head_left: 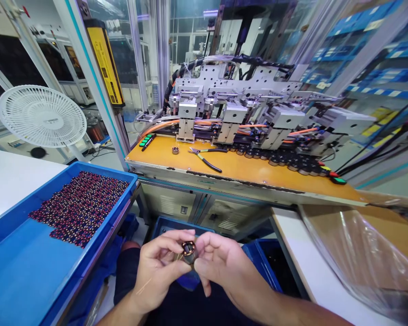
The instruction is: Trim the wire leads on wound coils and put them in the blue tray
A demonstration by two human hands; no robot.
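Observation:
A small ring-shaped motor stator with copper windings and a dark body sits between my two hands, low in the middle of the view. My left hand grips it from the left, thumb below and fingers above. Thin copper wire ends stick out beside that thumb and cross toward the wrist. From the right, my right hand pinches the same stator with thumb and curled fingers. Its far side is partly covered by the fingers.
A blue tray at left holds many stators in packed rows. On the orange bench lie cutting pliers, a single stator, a marker and a dark row of stators before a winding machine. Plastic sheeting covers the right side.

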